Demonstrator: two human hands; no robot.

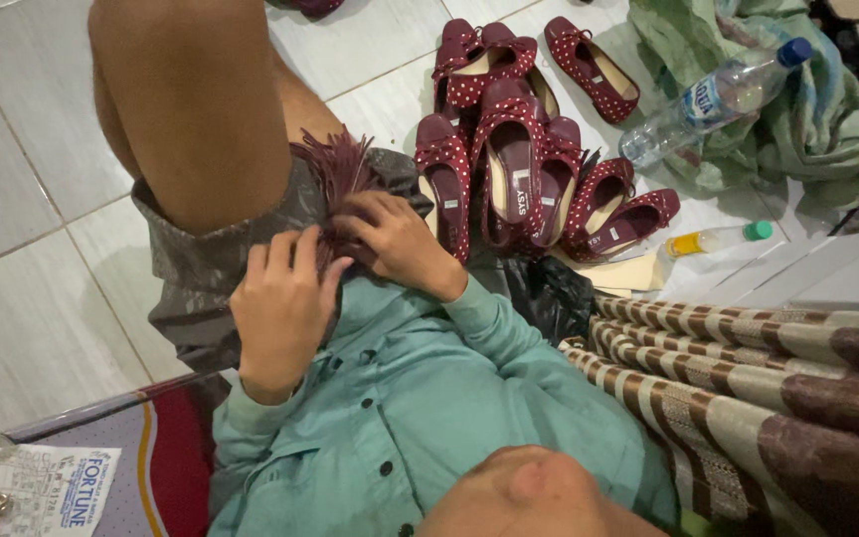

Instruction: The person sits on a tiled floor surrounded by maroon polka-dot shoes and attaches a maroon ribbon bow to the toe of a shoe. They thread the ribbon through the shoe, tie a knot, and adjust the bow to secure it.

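A tuft of maroon feathers [333,171] lies on my lap against my grey shorts [206,278], below my raised knee. My left hand [283,303] pinches the tuft's lower end with fingers curled around it. My right hand [397,242] grips the same tuft from the right, fingers closed over its base. Both hands rest on my teal shirt [420,398]. The tuft's lower part is hidden between my fingers.
Several maroon polka-dot flat shoes [509,149] are piled on the white tile floor [22,199]. A clear water bottle [718,94] lies on green cloth [807,119]. Also here: a small green-capped bottle [713,239], a black bag [549,293], brown striped fabric [748,368], and printed paper [42,487].
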